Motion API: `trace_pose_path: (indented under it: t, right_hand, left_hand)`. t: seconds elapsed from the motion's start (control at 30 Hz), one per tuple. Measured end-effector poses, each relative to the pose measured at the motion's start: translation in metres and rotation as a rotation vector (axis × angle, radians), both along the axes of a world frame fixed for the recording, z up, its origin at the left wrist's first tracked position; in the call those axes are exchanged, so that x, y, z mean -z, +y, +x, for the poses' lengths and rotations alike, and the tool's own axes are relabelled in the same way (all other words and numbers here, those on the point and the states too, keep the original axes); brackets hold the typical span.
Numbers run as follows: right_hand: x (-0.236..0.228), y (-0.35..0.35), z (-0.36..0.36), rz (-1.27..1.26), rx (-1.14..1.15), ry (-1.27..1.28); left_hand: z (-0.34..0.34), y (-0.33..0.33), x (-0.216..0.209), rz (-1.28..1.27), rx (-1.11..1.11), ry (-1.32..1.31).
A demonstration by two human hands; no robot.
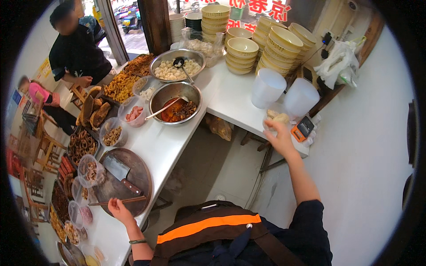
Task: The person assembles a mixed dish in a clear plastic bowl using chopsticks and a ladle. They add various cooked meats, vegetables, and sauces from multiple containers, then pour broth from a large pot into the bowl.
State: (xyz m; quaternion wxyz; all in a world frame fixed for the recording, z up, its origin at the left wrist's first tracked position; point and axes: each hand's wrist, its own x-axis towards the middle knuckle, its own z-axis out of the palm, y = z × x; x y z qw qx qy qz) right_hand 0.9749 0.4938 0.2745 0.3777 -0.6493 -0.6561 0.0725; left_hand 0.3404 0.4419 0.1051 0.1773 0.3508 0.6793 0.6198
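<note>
In my left hand [120, 211] is a pair of brown wooden chopsticks [135, 199], held level over the near edge of a round wooden chopping board [144, 170]. A cleaver [116, 168] with a wooden handle lies flat on that board. On the right, my right hand [282, 138] reaches out with its fingers apart. Its fingertips are at a small clear container [271, 107] of pale food [278, 117]; whether they touch it I cannot tell. Just beyond stand two stacks of translucent plastic tubs [268, 86], and an orange and black device [303, 128] lies beside my hand.
Steel bowls hold red sauce with a ladle [166, 106] and white balls [177, 71]. Cream bowls [242, 51] stand stacked at the back. Food trays [83, 144] and clear tubs [112, 133] line the left counter. A person in black [80, 48] stands beyond; another wears pink [39, 94].
</note>
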Motion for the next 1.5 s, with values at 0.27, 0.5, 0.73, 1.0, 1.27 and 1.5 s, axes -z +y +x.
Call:
trace_pose_path:
  t: [0.27, 0.5, 0.73, 1.0, 1.27, 1.5]
  right_hand:
    - [-0.031, 0.169, 0.074, 0.045, -0.02, 0.187]
    - [-0.059, 0.228, 0.071, 0.08, 0.04, -0.278]
    - [-0.005, 0.241, -0.075, 0.088, -0.719, -0.147]
    - [0.069, 0.149, -0.259, -0.289, -1.496, 0.141]
    - [0.107, 0.038, -0.506, -0.019, -1.6, -0.221]
    - [0.156, 0.013, -0.64, -0.155, -1.061, -0.931]
  left_hand:
    - [0.085, 0.018, -0.066, 0.022, 0.155, 0.421]
    - [0.119, 0.074, -0.06, 0.092, 0.259, 0.356]
    - [0.154, 0.059, -0.077, -0.079, 0.015, 0.48]
    - [0.19, -0.053, -0.067, -0.142, -0.417, 0.26]
    - [0.148, -0.166, -0.045, -0.161, -0.581, 0.154]
    - [0.038, -0.261, -0.013, -0.124, -0.645, -0.178]
